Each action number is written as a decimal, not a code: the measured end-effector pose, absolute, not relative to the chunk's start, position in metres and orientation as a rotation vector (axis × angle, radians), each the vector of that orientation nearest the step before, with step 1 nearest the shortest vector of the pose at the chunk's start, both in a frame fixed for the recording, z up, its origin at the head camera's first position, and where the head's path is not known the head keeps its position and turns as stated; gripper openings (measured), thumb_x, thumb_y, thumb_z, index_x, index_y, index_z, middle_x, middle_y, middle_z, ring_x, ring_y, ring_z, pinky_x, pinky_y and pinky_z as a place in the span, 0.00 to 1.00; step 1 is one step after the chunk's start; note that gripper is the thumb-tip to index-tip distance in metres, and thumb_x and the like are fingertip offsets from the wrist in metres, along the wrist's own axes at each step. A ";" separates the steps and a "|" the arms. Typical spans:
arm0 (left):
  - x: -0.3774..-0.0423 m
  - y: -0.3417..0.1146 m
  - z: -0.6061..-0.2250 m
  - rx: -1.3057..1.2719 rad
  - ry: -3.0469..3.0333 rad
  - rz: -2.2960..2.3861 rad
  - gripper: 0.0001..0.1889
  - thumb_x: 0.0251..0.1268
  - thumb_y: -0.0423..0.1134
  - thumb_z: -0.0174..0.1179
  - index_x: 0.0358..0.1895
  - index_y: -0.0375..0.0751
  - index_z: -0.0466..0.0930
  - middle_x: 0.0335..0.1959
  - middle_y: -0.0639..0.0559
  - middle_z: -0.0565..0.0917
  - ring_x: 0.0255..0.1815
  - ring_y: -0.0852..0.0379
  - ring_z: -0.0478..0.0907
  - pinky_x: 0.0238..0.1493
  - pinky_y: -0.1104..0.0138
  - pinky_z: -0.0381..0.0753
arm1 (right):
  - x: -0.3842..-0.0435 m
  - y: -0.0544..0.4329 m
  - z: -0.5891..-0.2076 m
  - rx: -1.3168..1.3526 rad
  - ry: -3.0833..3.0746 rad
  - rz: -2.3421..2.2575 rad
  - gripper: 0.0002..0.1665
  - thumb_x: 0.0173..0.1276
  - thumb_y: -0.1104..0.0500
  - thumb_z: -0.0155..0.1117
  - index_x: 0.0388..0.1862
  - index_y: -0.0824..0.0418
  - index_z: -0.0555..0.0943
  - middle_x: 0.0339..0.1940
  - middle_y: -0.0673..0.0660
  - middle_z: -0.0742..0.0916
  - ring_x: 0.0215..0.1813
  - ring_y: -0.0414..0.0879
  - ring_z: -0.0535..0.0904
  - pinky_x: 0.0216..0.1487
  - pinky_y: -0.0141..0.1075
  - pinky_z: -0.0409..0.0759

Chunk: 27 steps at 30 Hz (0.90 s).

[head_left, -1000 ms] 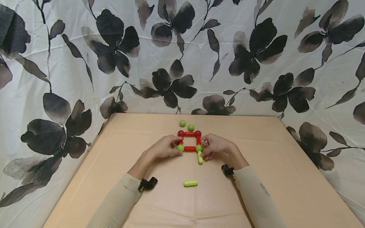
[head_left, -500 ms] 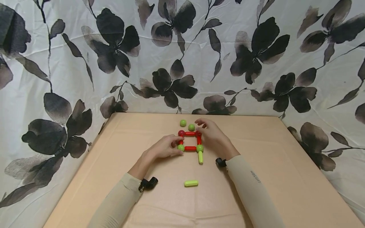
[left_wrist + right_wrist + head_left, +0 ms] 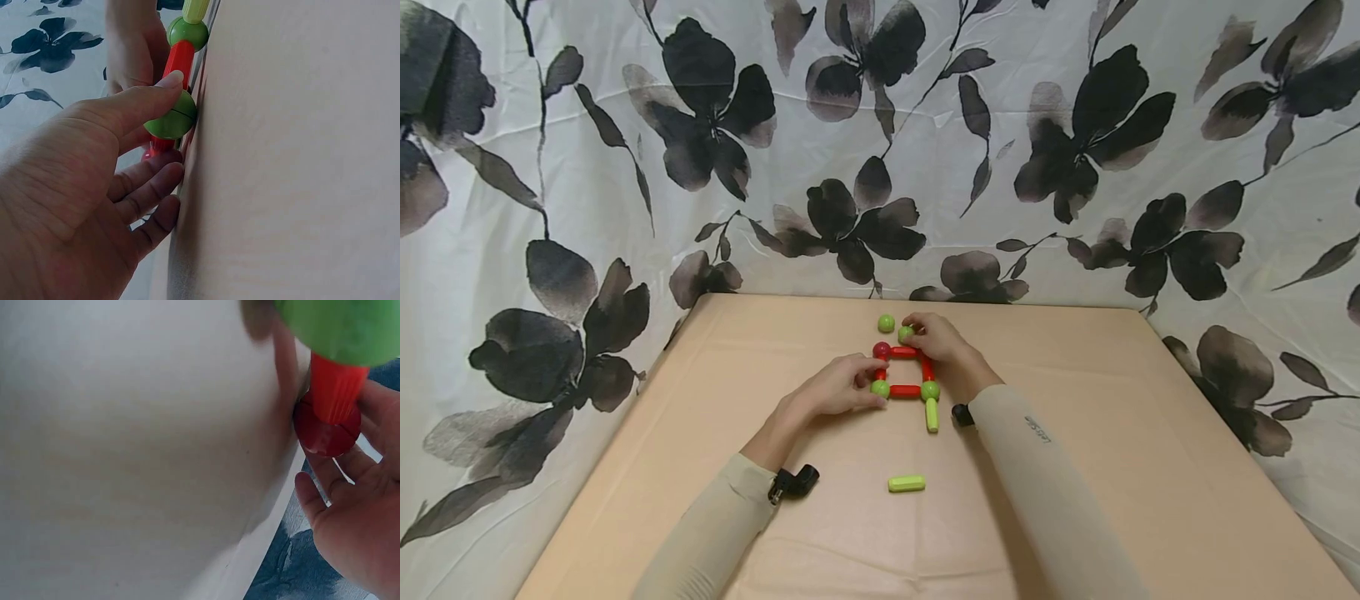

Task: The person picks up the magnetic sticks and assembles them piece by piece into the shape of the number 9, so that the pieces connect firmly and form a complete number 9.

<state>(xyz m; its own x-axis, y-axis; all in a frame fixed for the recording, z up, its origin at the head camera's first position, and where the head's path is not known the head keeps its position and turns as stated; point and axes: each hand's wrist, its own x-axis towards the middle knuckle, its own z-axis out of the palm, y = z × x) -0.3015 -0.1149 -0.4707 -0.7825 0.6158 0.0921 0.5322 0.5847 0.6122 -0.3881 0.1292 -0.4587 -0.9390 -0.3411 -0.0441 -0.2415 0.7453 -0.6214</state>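
Observation:
A square of red rods point(image 3: 905, 392) joined by balls lies on the table. Its near corners are a green ball point(image 3: 880, 388) on the left and another green ball point(image 3: 929, 390) on the right, where a yellow-green rod point(image 3: 932, 417) sticks out towards me. My left hand point(image 3: 838, 385) holds the near left corner, thumb on the green ball point(image 3: 172, 119). Beyond the square, my right hand point(image 3: 946, 340) pinches a loose green ball point(image 3: 906, 333) between thumb and finger. It covers the far right dark red ball point(image 3: 326, 432), which shows in the right wrist view.
One more loose green ball point(image 3: 886, 323) sits near the table's far edge. A single yellow-green rod point(image 3: 907, 483) lies closer to me, between the forearms. Behind the table point(image 3: 1075, 367) hangs a floral cloth point(image 3: 970, 200).
My right hand has left the yellow-green rod at the near right corner and moved to the far side, where it now grips a loose green ball. The left hand keeps its place.

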 end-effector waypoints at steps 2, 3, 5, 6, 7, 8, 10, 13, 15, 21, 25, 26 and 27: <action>-0.301 -0.115 -0.470 0.979 2.680 0.966 0.35 0.60 0.52 0.77 0.70 0.43 0.78 0.41 0.54 0.81 0.39 0.59 0.77 0.45 0.65 0.77 | -0.387 0.129 -0.457 -0.464 2.800 -0.950 0.21 0.77 0.55 0.65 0.65 0.59 0.78 0.58 0.62 0.85 0.57 0.57 0.79 0.68 0.53 0.72; -0.301 -0.115 -0.470 0.980 2.678 0.967 0.35 0.60 0.52 0.76 0.70 0.43 0.78 0.41 0.54 0.81 0.39 0.59 0.77 0.45 0.65 0.77 | -0.386 0.129 -0.455 -0.457 2.801 -0.955 0.21 0.77 0.55 0.65 0.64 0.59 0.78 0.57 0.61 0.85 0.56 0.56 0.79 0.67 0.54 0.71; -0.300 -0.115 -0.470 0.977 2.674 0.967 0.35 0.61 0.52 0.76 0.70 0.43 0.78 0.41 0.54 0.81 0.38 0.59 0.77 0.44 0.65 0.77 | -0.384 0.131 -0.453 -0.455 2.789 -0.992 0.20 0.76 0.54 0.66 0.63 0.57 0.77 0.55 0.60 0.84 0.53 0.56 0.78 0.62 0.52 0.72; -0.300 -0.115 -0.470 0.974 2.672 0.967 0.35 0.61 0.52 0.76 0.70 0.43 0.78 0.41 0.54 0.81 0.38 0.59 0.77 0.44 0.65 0.77 | -0.382 0.132 -0.451 -0.466 2.774 -1.033 0.19 0.76 0.55 0.66 0.62 0.57 0.77 0.55 0.60 0.83 0.52 0.55 0.77 0.59 0.50 0.73; -0.300 -0.115 -0.470 0.971 2.670 0.968 0.35 0.61 0.52 0.76 0.70 0.43 0.78 0.41 0.54 0.81 0.38 0.59 0.77 0.43 0.65 0.77 | -0.380 0.133 -0.449 -0.487 2.761 -1.073 0.19 0.76 0.55 0.67 0.62 0.57 0.77 0.54 0.59 0.83 0.51 0.55 0.77 0.56 0.48 0.75; -0.299 -0.115 -0.471 0.967 2.669 0.970 0.35 0.61 0.51 0.76 0.70 0.43 0.78 0.41 0.54 0.81 0.38 0.58 0.77 0.43 0.65 0.78 | -0.378 0.135 -0.447 -0.513 2.742 -1.122 0.19 0.75 0.55 0.67 0.61 0.57 0.77 0.53 0.59 0.82 0.50 0.55 0.76 0.52 0.45 0.77; -0.299 -0.116 -0.471 0.964 2.664 0.975 0.35 0.61 0.51 0.76 0.70 0.42 0.78 0.40 0.54 0.81 0.38 0.58 0.77 0.42 0.65 0.77 | -0.372 0.140 -0.443 -0.596 2.692 -1.224 0.18 0.74 0.57 0.69 0.59 0.59 0.78 0.51 0.59 0.82 0.48 0.55 0.76 0.46 0.40 0.78; -0.298 -0.116 -0.472 0.966 2.658 0.981 0.35 0.61 0.51 0.76 0.70 0.42 0.78 0.39 0.53 0.81 0.37 0.58 0.77 0.41 0.65 0.77 | -0.359 0.148 -0.434 -0.769 2.613 -1.292 0.17 0.71 0.60 0.71 0.56 0.60 0.81 0.48 0.59 0.83 0.46 0.54 0.76 0.45 0.37 0.77; -0.299 -0.116 -0.472 0.968 2.656 0.988 0.35 0.61 0.51 0.76 0.70 0.42 0.78 0.39 0.53 0.81 0.37 0.59 0.76 0.41 0.66 0.77 | -0.350 0.153 -0.428 -0.858 2.536 -1.295 0.16 0.68 0.62 0.73 0.53 0.59 0.83 0.45 0.58 0.85 0.44 0.54 0.76 0.46 0.37 0.76; -0.299 -0.117 -0.471 0.962 2.662 0.995 0.35 0.60 0.49 0.77 0.70 0.42 0.78 0.38 0.52 0.80 0.36 0.58 0.76 0.41 0.65 0.76 | -0.322 0.165 -0.414 -0.975 2.339 -1.118 0.17 0.60 0.62 0.77 0.49 0.53 0.86 0.39 0.54 0.85 0.41 0.51 0.77 0.46 0.40 0.77; -0.299 -0.117 -0.471 0.965 2.660 0.981 0.36 0.61 0.49 0.77 0.71 0.41 0.77 0.38 0.51 0.81 0.36 0.57 0.76 0.41 0.64 0.76 | -0.307 0.169 -0.413 -1.009 2.224 -0.971 0.17 0.59 0.63 0.78 0.47 0.53 0.86 0.39 0.53 0.85 0.40 0.52 0.77 0.45 0.39 0.76; -0.299 -0.117 -0.470 0.969 2.658 0.985 0.36 0.61 0.49 0.77 0.71 0.40 0.77 0.39 0.50 0.81 0.37 0.57 0.76 0.41 0.64 0.76 | -0.304 0.169 -0.413 -1.011 2.205 -0.942 0.16 0.59 0.65 0.77 0.46 0.53 0.86 0.40 0.52 0.86 0.41 0.52 0.77 0.45 0.39 0.76; -0.299 -0.116 -0.469 0.972 2.658 0.988 0.36 0.61 0.49 0.77 0.71 0.40 0.77 0.39 0.50 0.81 0.37 0.57 0.76 0.41 0.64 0.76 | -0.301 0.170 -0.413 -1.005 2.186 -0.919 0.17 0.58 0.67 0.77 0.45 0.53 0.87 0.40 0.52 0.86 0.41 0.53 0.77 0.44 0.38 0.76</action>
<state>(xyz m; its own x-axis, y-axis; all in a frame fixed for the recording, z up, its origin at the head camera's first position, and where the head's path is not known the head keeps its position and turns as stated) -0.2990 -0.1164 -0.4693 -0.7803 0.6195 0.0853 0.5248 0.5746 0.6280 -0.3009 0.1695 -0.4131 -0.5631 -0.8023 -0.1981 -0.4195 0.4840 -0.7680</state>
